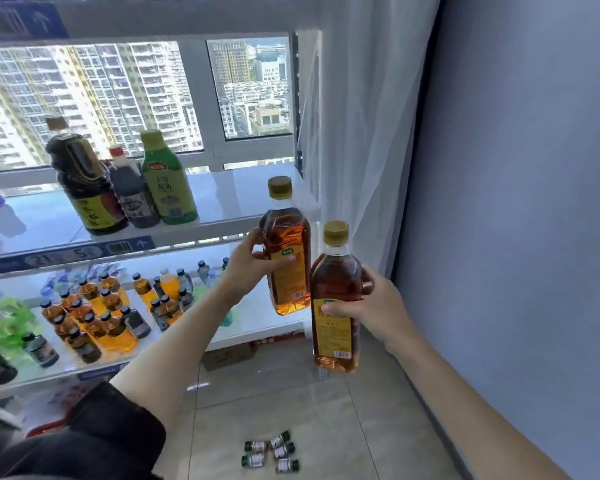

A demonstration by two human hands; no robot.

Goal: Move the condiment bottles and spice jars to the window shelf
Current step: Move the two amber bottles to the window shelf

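Each hand carries one amber bottle toward the window shelf [243,188]. The left hand [248,263] has its grip wrapped around the middle of the left amber bottle [284,251], thumb on the near side and fingers across the label; this bottle is upright, held in the air in front of the shelf edge, its base below shelf level. The right hand [371,303] has its grip clamped on the waist of the right amber bottle [335,299], which hangs lower and nearer the camera, just beside the first.

To do the step well, I judge each bottle should be lifted until its base clears the shelf lip, then set down upright one at a time, since the two bodies are near enough to knock together.

Beyond the left grip and to its left, a dark sauce bottle [80,181], a smaller dark bottle [132,192] and a green bottle [167,181] already stand on the shelf; bare shelf lies directly beyond the grip. The white curtain [354,133] hangs close to the right of both grips and could snag. Below, a lower shelf holds many small bottles [94,313], and small vials [271,452] lie on the floor.
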